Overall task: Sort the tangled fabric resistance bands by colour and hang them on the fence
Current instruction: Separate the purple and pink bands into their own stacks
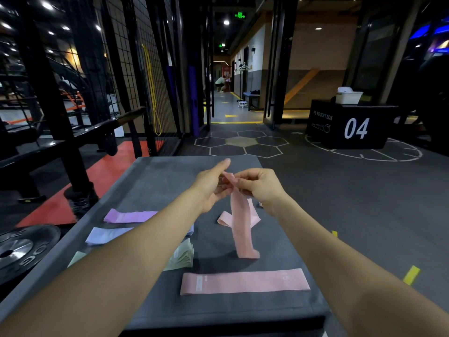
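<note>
Nearest me, low in the frame, a flat pink fabric band [245, 281] lies on the grey padded table [155, 176], with lilac [130, 216], pale blue [109, 235] and green [181, 257] bands at left. At centre, my left hand [211, 188] and right hand [261, 187] pinch the top of a hanging pink band [240, 227] tangled with another pink loop [224, 220]. I judge I'm mid-sort; next I must free it, then carry colours to the black wire fence [121, 57], upper left.

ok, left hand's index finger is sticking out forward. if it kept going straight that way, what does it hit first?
Probably nothing close. The left hand points up and away past the far edge of the grey box; beyond lies only open floor toward the corridor. Depth is unclear, so treat that as a guess.
</note>
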A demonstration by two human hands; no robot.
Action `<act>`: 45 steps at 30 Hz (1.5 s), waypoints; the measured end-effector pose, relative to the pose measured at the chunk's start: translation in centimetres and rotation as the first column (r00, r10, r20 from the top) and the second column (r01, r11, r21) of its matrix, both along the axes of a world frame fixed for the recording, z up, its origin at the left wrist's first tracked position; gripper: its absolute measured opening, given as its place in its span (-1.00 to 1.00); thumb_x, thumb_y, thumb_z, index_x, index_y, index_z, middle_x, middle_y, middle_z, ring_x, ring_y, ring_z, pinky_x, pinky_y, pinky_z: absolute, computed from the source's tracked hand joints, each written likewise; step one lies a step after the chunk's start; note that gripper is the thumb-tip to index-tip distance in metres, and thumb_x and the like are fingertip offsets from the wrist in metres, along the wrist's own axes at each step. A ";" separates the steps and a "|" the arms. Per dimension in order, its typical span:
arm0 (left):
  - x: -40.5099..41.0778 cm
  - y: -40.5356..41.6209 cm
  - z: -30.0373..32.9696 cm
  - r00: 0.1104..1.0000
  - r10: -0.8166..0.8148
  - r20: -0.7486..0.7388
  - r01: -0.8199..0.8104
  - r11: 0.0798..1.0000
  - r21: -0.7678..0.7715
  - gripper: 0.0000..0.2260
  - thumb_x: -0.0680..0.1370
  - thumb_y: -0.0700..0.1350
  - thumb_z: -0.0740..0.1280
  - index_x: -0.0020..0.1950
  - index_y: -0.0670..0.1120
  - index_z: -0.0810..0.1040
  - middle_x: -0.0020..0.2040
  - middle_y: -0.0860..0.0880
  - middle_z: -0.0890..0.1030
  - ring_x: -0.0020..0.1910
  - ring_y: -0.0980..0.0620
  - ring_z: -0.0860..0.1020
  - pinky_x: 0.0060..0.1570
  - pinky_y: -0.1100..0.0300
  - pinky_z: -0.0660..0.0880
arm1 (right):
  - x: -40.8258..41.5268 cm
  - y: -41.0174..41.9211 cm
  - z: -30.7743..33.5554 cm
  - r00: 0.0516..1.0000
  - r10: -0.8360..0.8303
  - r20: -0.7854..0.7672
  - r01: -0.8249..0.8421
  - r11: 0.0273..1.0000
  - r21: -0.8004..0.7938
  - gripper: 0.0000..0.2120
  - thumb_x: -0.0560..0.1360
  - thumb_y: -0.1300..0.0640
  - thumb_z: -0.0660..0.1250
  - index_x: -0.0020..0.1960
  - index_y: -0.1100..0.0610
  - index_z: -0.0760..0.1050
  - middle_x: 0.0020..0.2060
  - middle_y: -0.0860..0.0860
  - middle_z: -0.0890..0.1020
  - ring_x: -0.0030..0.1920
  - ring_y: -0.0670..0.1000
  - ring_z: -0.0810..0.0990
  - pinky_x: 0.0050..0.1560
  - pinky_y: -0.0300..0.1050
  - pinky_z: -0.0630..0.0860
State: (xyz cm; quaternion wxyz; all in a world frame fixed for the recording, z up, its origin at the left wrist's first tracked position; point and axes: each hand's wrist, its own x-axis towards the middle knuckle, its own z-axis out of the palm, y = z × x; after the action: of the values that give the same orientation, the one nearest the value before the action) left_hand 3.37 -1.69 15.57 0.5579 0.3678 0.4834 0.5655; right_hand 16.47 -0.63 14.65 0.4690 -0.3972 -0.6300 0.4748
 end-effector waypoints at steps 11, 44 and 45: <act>-1.2 -1.2 -0.9 0.992 0.005 -0.130 0.000 0.999 0.040 -0.80 0.55 -0.33 0.18 -0.16 -0.10 0.51 -0.20 -0.07 0.54 -0.25 0.03 0.50 -0.28 0.18 0.48 | -0.6 -0.2 -2.8 0.983 0.108 0.145 -0.094 0.990 -0.102 -0.62 0.47 0.45 0.16 0.25 0.23 0.44 0.00 -0.01 0.58 0.04 -0.05 0.54 0.02 -0.26 0.49; -5.2 -3.8 -9.0 0.834 0.412 -0.366 -0.465 0.883 -0.068 -0.80 0.48 -0.18 0.35 -0.34 -0.07 0.46 -0.45 0.01 0.51 -0.33 -0.09 0.49 -0.03 0.07 0.53 | 6.6 -3.3 -10.0 0.702 0.230 0.674 -0.065 0.963 -0.262 -0.75 0.36 0.11 0.49 -0.34 0.11 0.43 -0.38 -0.05 0.42 -0.32 -0.04 0.36 -0.28 -0.19 0.30; -5.2 -4.3 -9.3 0.833 0.430 -0.347 -0.484 0.871 -0.082 -0.83 0.49 -0.20 0.34 -0.30 -0.09 0.47 -0.42 0.01 0.52 -0.36 -0.05 0.50 -0.04 0.08 0.55 | 7.1 -3.5 -10.6 0.667 0.230 0.709 -0.051 0.963 -0.265 -0.76 0.37 0.12 0.47 -0.34 0.11 0.43 -0.38 -0.04 0.42 -0.32 -0.04 0.35 -0.29 -0.18 0.30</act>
State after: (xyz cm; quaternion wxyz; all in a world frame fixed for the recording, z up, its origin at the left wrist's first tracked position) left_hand -1.84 -6.00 6.25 0.3494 0.2797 0.6862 0.5735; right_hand 23.54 -4.18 4.00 0.0913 -0.5538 -0.7364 0.3778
